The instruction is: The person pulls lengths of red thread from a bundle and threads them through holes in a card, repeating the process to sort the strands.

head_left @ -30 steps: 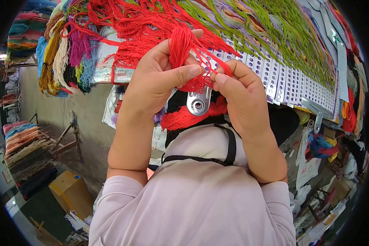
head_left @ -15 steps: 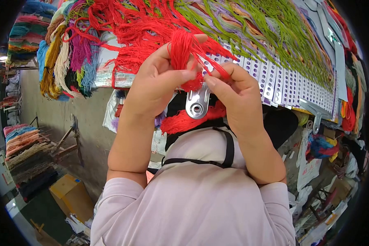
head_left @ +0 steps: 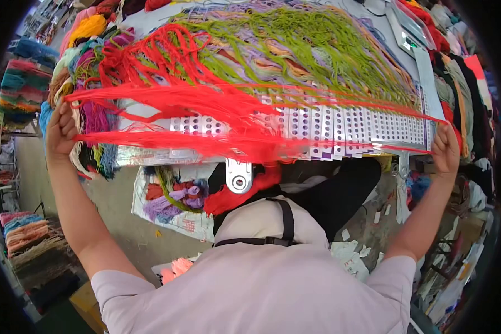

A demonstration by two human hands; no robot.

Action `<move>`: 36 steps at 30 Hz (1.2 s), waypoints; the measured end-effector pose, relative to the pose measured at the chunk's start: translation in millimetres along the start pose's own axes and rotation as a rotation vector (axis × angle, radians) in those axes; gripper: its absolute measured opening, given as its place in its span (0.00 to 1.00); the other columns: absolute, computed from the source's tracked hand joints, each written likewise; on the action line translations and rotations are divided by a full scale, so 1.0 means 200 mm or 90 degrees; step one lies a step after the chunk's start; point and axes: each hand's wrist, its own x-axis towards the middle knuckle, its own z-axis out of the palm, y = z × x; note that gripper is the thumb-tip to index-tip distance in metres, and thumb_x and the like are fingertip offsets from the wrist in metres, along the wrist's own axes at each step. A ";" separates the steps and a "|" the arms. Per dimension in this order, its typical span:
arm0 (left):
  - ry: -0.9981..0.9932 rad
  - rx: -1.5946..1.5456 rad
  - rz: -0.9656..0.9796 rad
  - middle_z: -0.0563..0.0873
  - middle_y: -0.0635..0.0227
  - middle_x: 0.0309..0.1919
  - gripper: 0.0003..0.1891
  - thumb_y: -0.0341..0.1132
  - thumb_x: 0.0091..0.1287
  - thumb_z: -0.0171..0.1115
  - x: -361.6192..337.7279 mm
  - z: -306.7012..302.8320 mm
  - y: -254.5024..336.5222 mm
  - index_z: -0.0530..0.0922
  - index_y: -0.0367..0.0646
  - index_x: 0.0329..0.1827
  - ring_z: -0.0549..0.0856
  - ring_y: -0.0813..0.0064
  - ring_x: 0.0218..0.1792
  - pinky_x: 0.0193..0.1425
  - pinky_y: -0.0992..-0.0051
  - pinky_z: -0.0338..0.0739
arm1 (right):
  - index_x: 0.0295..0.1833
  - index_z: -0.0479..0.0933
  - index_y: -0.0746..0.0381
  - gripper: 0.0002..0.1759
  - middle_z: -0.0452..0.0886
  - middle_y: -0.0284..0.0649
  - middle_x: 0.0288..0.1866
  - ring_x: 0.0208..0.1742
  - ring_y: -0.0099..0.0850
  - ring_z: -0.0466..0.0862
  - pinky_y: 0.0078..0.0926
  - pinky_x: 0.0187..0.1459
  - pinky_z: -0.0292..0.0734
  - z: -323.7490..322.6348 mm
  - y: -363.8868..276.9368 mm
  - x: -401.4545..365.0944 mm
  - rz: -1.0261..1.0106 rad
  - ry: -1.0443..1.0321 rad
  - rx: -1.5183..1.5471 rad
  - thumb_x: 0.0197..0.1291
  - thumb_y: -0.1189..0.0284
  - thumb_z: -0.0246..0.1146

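Long strands of red thread [head_left: 167,98] stretch across the front of the table between my widely spread hands, blurred by motion in the middle. At the far left, my left hand [head_left: 62,133] is closed around one end of them. My right hand [head_left: 445,149], at the far right, grips the other end with its fingers curled. Below the strands, a metal bracket [head_left: 239,177] juts from the table edge toward me. Behind them lie perforated white cards [head_left: 339,131] threaded with green, purple and orange strands [head_left: 300,39]. More red thread [head_left: 231,199] lies over my lap.
Coloured yarn hanks [head_left: 97,72] hang at the table's left end. A second metal bracket [head_left: 403,165] is at the right edge. Below the table, a white sack [head_left: 172,220] bears purple and red yarn. Loaded racks [head_left: 25,234] stand at the left.
My hands have moved from close together near the bracket to far apart on either side. The bunched red thread is now drawn out between them.
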 end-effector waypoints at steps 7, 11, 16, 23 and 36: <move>0.135 -0.018 0.013 0.56 0.84 0.13 0.12 0.38 0.74 0.48 0.29 -0.25 0.22 0.69 0.48 0.29 0.50 0.91 0.09 0.10 0.85 0.43 | 0.43 0.77 0.59 0.10 0.60 0.20 0.18 0.14 0.11 0.54 0.10 0.13 0.44 -0.56 -0.54 -0.22 0.048 0.339 -0.194 0.66 0.64 0.59; 0.435 -0.049 0.085 0.56 0.83 0.13 0.11 0.34 0.72 0.51 0.58 -0.70 0.40 0.71 0.45 0.27 0.53 0.89 0.10 0.13 0.84 0.44 | 0.48 0.77 0.57 0.13 0.56 0.18 0.16 0.12 0.13 0.51 0.14 0.14 0.43 -1.03 -0.93 -0.37 -0.131 0.645 -0.278 0.63 0.61 0.63; -0.050 -0.199 0.132 0.68 0.80 0.18 0.04 0.31 0.69 0.54 0.32 0.48 0.05 0.73 0.45 0.35 0.55 0.90 0.12 0.13 0.86 0.50 | 0.62 0.71 0.63 0.20 0.66 0.23 0.29 0.22 0.09 0.60 0.07 0.19 0.51 -0.03 -0.58 -0.02 -0.114 0.382 -0.307 0.69 0.65 0.51; -0.260 0.224 -0.250 0.74 0.82 0.21 0.18 0.36 0.66 0.59 -0.01 1.51 -0.98 0.75 0.37 0.56 0.58 0.93 0.11 0.14 0.86 0.50 | 0.38 0.84 0.62 0.13 0.77 0.28 0.24 0.21 0.14 0.70 0.14 0.22 0.62 0.97 0.76 0.33 0.030 0.081 -0.573 0.58 0.64 0.63; -0.246 0.630 -0.026 0.76 0.71 0.19 0.05 0.29 0.56 0.62 0.18 1.66 -1.32 0.79 0.38 0.32 0.70 0.84 0.15 0.17 0.79 0.61 | 0.30 0.84 0.59 0.08 0.83 0.40 0.27 0.30 0.36 0.83 0.32 0.33 0.75 1.02 1.25 0.40 -0.113 0.128 -0.689 0.46 0.66 0.68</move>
